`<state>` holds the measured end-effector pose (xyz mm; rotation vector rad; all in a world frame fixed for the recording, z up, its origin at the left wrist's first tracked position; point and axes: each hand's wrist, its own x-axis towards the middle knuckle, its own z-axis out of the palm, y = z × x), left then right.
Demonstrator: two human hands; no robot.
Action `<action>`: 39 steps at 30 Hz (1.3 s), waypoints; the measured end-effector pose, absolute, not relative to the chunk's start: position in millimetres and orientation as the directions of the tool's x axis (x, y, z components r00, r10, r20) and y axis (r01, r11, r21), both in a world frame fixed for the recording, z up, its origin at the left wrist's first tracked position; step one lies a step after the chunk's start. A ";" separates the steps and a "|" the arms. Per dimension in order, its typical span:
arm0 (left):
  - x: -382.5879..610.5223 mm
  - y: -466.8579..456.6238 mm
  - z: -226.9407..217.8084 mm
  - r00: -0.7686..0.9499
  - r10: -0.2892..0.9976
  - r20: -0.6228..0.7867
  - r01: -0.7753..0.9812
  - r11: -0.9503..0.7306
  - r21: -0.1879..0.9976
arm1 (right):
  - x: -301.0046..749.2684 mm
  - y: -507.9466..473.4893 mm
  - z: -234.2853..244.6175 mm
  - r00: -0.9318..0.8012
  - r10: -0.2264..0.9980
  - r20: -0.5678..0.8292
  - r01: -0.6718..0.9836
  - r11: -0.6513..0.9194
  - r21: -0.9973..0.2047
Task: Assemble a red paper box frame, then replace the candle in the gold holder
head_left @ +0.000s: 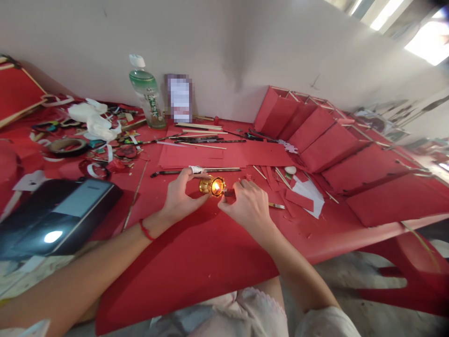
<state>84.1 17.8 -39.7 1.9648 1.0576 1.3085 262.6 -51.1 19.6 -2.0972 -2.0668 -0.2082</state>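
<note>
We're cupping gold lamp [205, 186] in curled left hand [180, 199], keeping flame [216, 186] upright; right hand [247, 203] pinching dark stick [228, 193] near flame, both hands close above red table [315, 248].

- Left hand [180, 199] grips a gold cup [207, 186] with a lit flame, center frame
- Right hand [245, 203] pinches a dark stick [228, 193] beside it
- Red table [196, 267] below
- Water bottle [147, 96] upper left
- Red paper boxes [315, 140] along the right
</note>
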 end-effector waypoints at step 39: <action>84.8 17.7 -40.2 0.218 0.824 0.524 0.311 -0.567 0.763 | 262.6 -51.0 18.4 0.021 0.974 0.225 0.999 -0.014 -0.033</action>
